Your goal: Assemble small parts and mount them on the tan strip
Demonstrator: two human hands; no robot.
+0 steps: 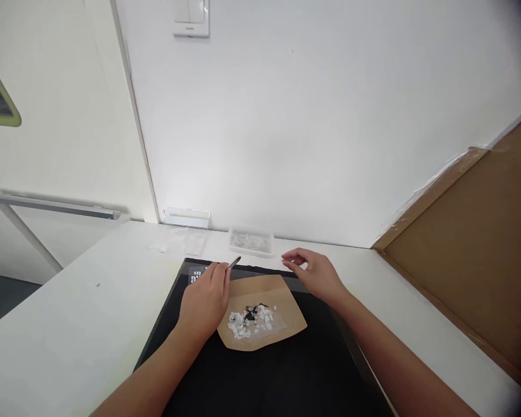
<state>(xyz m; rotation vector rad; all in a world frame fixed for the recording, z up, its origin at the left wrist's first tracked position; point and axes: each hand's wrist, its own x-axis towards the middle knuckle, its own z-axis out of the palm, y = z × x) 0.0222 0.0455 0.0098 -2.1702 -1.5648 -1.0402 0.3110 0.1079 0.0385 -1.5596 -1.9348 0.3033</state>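
Observation:
My left hand [204, 301] is closed round a slim grey, dark-ended tool [234, 262]; most of it is hidden in the fingers, so its kind does not show. Below and beside that hand lies a brown paper sheet [289, 315] with angled corners. Small white scraps [242, 327] are heaped on it, with black scraps [250, 313] among them and a thin translucent film [275, 324] under part of the heap. Above the paper's far right corner is my right hand [315, 273], thumb and forefinger pinched together. Whatever is at those fingertips is too small to make out.
Under the paper lies a black mat [286, 379] on a white table [69, 324]. Near the wall stand a clear tray of pale pieces [252, 241] and a clear holder [186, 218], with clear plastic packets [178, 240] in front. A cardboard panel [469, 243] rises on the right.

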